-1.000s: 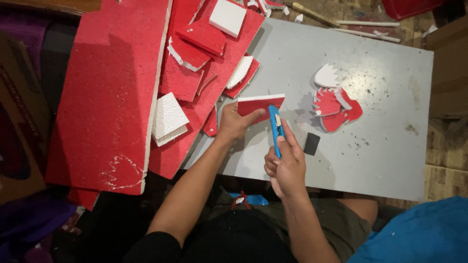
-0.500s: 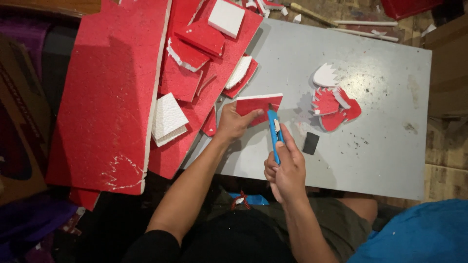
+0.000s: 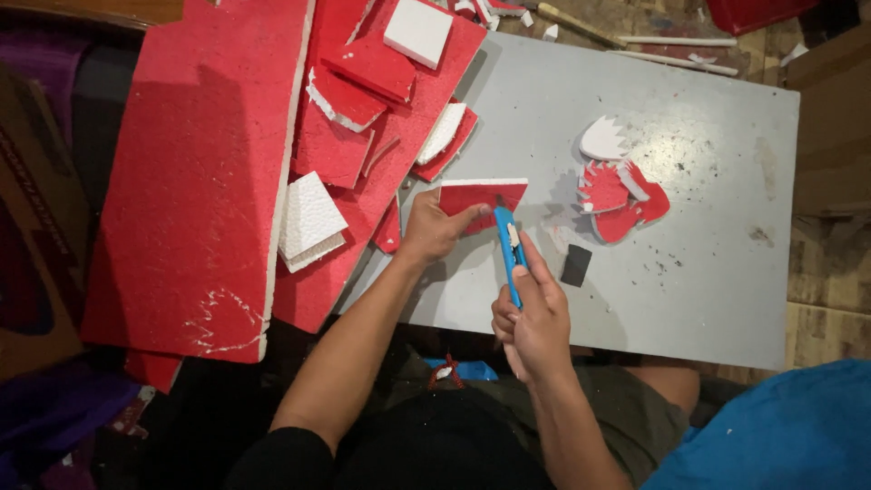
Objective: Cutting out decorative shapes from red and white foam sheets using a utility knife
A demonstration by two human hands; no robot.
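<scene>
Near edge of surface: both forearms reach up from the bottom of the view onto the grey surface (image 3: 708,272).
Left hand: the left hand (image 3: 431,227) lies palm down, fingers closed over the lower left edge of the red foam piece (image 3: 481,195), pinning it flat.
Right hand: the right hand (image 3: 535,318) is curled shut around the blue utility knife (image 3: 510,254), thumb along the handle.
Knife: tip meets the foam piece's lower edge; blade contact is probably there, but too small to confirm.
Foam piece location: on the surface, just right of the red foam sheets (image 3: 209,181).
Surroundings: cut red and white shapes (image 3: 621,191) lie apart to the right; a small black block (image 3: 575,265) sits just beside the knife.
</scene>
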